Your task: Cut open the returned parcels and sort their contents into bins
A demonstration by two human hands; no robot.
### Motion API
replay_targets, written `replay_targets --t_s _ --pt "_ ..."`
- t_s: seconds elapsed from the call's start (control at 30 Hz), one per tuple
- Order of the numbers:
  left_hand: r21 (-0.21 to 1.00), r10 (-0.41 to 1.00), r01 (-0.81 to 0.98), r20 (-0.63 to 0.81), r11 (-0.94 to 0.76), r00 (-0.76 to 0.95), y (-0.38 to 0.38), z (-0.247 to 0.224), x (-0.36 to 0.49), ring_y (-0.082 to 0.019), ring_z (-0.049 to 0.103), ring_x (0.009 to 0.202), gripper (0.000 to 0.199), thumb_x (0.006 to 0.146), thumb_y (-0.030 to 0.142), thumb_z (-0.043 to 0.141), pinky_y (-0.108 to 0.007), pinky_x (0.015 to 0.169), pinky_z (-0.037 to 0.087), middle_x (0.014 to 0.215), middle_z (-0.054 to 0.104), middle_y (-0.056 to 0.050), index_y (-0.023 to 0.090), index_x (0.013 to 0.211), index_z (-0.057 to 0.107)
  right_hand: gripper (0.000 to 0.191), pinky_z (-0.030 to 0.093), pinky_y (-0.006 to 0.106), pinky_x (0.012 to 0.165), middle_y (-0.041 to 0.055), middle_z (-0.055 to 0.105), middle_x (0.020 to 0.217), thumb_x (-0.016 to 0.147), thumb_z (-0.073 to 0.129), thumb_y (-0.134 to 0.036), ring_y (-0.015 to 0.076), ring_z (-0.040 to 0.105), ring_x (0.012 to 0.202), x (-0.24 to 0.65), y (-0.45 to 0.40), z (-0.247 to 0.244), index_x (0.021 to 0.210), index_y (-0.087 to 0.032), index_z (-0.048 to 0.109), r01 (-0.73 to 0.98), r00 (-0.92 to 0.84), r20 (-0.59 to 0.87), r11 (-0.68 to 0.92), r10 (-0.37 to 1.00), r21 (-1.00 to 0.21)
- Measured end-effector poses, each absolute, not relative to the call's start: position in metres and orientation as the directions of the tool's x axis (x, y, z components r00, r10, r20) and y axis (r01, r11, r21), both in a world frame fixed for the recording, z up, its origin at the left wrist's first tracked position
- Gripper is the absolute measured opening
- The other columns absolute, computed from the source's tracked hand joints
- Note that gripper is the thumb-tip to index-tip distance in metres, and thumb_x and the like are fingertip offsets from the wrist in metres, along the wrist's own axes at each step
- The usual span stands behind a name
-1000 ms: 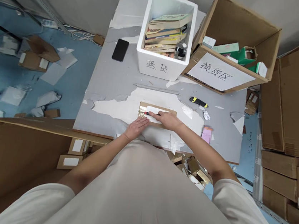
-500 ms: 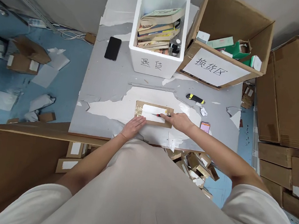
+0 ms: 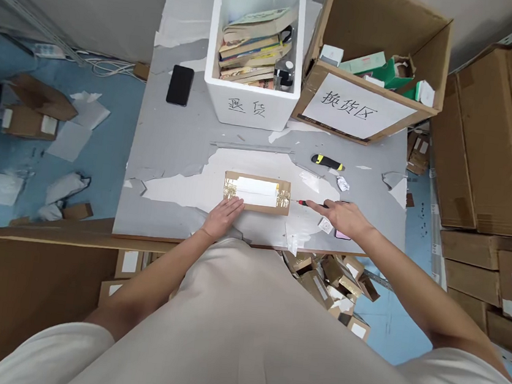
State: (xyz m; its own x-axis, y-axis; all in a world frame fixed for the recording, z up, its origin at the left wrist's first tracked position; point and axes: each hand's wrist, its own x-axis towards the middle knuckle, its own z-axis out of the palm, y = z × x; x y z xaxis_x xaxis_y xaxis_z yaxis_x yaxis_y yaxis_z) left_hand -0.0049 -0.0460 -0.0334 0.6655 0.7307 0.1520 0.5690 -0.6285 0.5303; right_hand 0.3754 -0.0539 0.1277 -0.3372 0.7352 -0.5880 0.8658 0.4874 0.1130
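Observation:
A small cardboard box (image 3: 258,208) with a white label and clear tape at both ends lies flat near the table's front edge. My left hand (image 3: 223,216) rests on its lower left edge, fingers spread. To the right of the box, my right hand (image 3: 343,217) is closed around a thin red-and-black tool (image 3: 312,204), its tip pointing left at the box's right end. A phone with a pink screen (image 3: 342,234) lies partly hidden under my right hand, beside a small white piece (image 3: 325,225).
On the grey table (image 3: 164,144) stand a white foam box (image 3: 256,109) of books and a big carton (image 3: 362,108) of small boxes. A black phone (image 3: 180,85), a yellow-black cutter (image 3: 328,162) and crumpled paper (image 3: 342,183) lie around. Cartons (image 3: 493,139) are stacked at right.
My right hand has moved right with the tool, from over the label to beyond the box's right end. My left hand stays on the box. The view has shifted slightly.

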Motion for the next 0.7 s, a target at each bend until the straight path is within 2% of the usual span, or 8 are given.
replay_targets --t_s 0.1,0.2,0.27,0.33,0.43,0.5,0.6,0.7 --pt "0.494 0.736 0.591 0.166 -0.638 0.656 -0.045 -0.024 -0.003 -0.025 0.05 0.127 0.037 0.094 0.022 0.037 -0.045 0.104 0.04 0.128 0.061 -0.013 0.019 0.124 0.058 0.066 0.037 0.025 0.061 0.0073 0.065 0.095 0.09 0.04 -0.01 0.0175 0.061 0.071 0.388 -0.068 0.116 0.148 -0.037 0.026 0.929 -0.315 -0.522 0.37 0.793 0.001" --pt "0.48 0.728 0.598 0.136 -0.642 0.672 -0.038 -0.013 -0.001 -0.027 0.055 0.121 0.033 0.092 0.03 0.045 -0.045 0.099 0.043 0.123 0.064 -0.012 0.021 0.12 0.061 0.052 0.045 0.028 0.065 0.0074 0.067 0.098 0.096 0.037 -0.029 0.0188 0.062 0.075 0.388 -0.086 0.089 0.147 -0.03 0.034 0.947 -0.193 -0.391 0.068 0.9 -0.313" --pt "0.467 0.731 0.613 0.113 -0.637 0.673 -0.028 -0.006 -0.001 -0.03 0.054 0.121 0.039 0.087 0.04 0.053 -0.047 0.099 0.041 0.124 0.062 -0.013 0.022 0.121 0.059 0.053 0.048 0.029 0.064 0.005 0.068 0.094 0.095 0.038 -0.035 0.016 0.059 0.067 0.379 -0.1 0.067 0.147 -0.027 0.035 0.812 -0.083 -0.374 -0.155 0.923 -0.562" --pt "0.444 0.762 0.656 0.104 -0.611 0.639 -0.014 0.0 0.0 -0.035 0.044 0.129 0.064 0.078 0.053 0.062 -0.052 0.105 0.033 0.135 0.052 -0.017 0.02 0.131 0.051 0.056 0.048 0.028 0.056 0.0026 0.067 0.087 0.093 0.041 -0.038 0.0123 0.054 0.056 0.366 -0.111 0.048 0.148 -0.027 0.033 0.61 -0.006 -0.427 -0.335 0.904 -0.718" --pt "0.42 0.806 0.716 0.069 -0.558 0.587 0.007 0.004 0.001 -0.044 0.023 0.139 0.108 0.058 0.067 0.072 -0.059 0.11 0.02 0.15 0.029 -0.024 0.015 0.144 0.032 0.061 0.045 0.024 0.046 0.0013 0.064 0.081 0.09 0.046 -0.041 0.01 0.049 0.051 0.352 -0.122 0.03 0.148 -0.026 0.033 0.357 0.047 -0.499 -0.481 0.866 -0.801" --pt "0.428 0.797 0.714 0.026 -0.555 0.604 0.019 0.003 0.0 -0.046 0.018 0.14 0.122 0.049 0.071 0.074 -0.061 0.109 0.02 0.15 0.025 -0.026 0.014 0.146 0.026 0.062 0.043 0.022 0.042 0.0011 0.064 0.082 0.088 0.05 -0.041 0.0094 0.049 0.051 0.349 -0.123 0.026 0.147 -0.027 0.035 0.259 0.044 -0.52 -0.513 0.853 -0.819" --pt "0.457 0.765 0.672 0.03 -0.583 0.643 0.03 -0.003 0.0 -0.046 0.024 0.137 0.126 0.042 0.071 0.076 -0.058 0.109 0.023 0.144 0.033 -0.026 0.013 0.144 0.029 0.062 0.041 0.02 0.04 0.0001 0.063 0.079 0.088 0.052 -0.042 0.0079 0.048 0.049 0.352 -0.118 0.024 0.146 -0.029 0.036 0.194 0.014 -0.528 -0.52 0.849 -0.832" --pt "0.475 0.762 0.647 0.082 -0.597 0.642 0.034 -0.007 0.0 -0.044 0.032 0.131 0.121 0.043 0.069 0.076 -0.057 0.109 0.026 0.138 0.039 -0.023 0.013 0.141 0.032 0.06 0.041 0.019 0.04 -0.0013 0.06 0.074 0.089 0.051 -0.042 0.0069 0.046 0.046 0.359 -0.11 0.023 0.146 -0.029 0.036 0.206 -0.032 -0.523 -0.507 0.852 -0.837"
